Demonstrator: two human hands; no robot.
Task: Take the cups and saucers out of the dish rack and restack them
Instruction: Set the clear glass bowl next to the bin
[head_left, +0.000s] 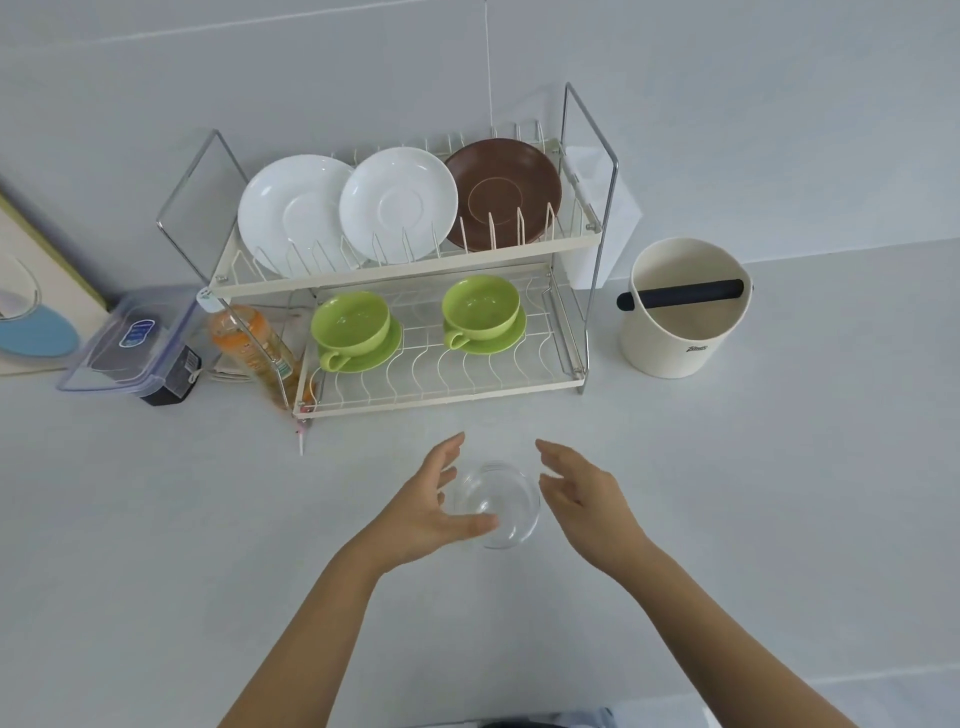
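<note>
Bare counter (727, 493) before dish rack (405, 270), glass bowl (496, 504) between hands, canister (683, 306) right

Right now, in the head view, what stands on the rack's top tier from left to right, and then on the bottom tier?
Top tier: white saucer → second white saucer → brown saucer. Bottom tier: green cup on its green saucer → second green cup on its green saucer.

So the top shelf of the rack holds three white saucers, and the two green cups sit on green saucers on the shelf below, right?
Not quite. In the head view the top shelf of the dish rack holds two white saucers and one brown saucer, not three white ones. The two green cups do sit on green saucers on the shelf below.
</note>
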